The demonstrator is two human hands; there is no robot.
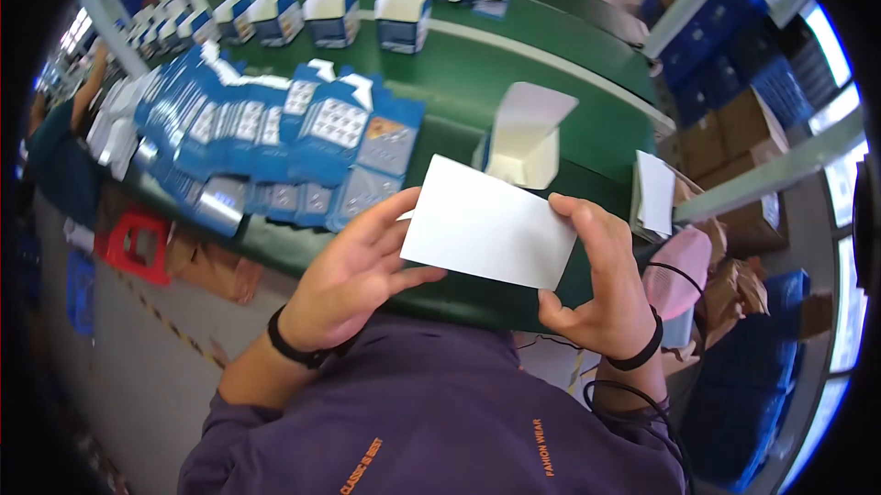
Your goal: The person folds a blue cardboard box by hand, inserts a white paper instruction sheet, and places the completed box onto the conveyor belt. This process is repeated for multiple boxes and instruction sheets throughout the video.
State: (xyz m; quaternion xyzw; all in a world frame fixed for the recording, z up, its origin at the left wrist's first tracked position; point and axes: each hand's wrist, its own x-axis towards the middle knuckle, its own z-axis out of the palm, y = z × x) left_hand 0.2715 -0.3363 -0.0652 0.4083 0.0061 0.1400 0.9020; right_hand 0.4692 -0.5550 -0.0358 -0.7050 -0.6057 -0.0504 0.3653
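Observation:
A blank white rectangular card or folded panel (491, 224) is held tilted in front of my body. My right hand (606, 289) grips its right end, thumb at the lower corner and fingers at the upper corner. My left hand (344, 275) is at the panel's left end with its fingers spread. A small white flap shows between those fingers; whether they touch the panel is hard to tell. Just beyond the panel stands an open carton (523, 160) with a cream inside and a raised lid, partly hidden by the panel.
Flattened blue printed cartons (312, 133) lie in overlapping piles on the green table (459, 68) at left. Several open cartons (332, 13) line the far side. White sheets (654, 192) are stacked at the right edge. A red stool (138, 243) stands on the floor, near another person's arm (90, 82).

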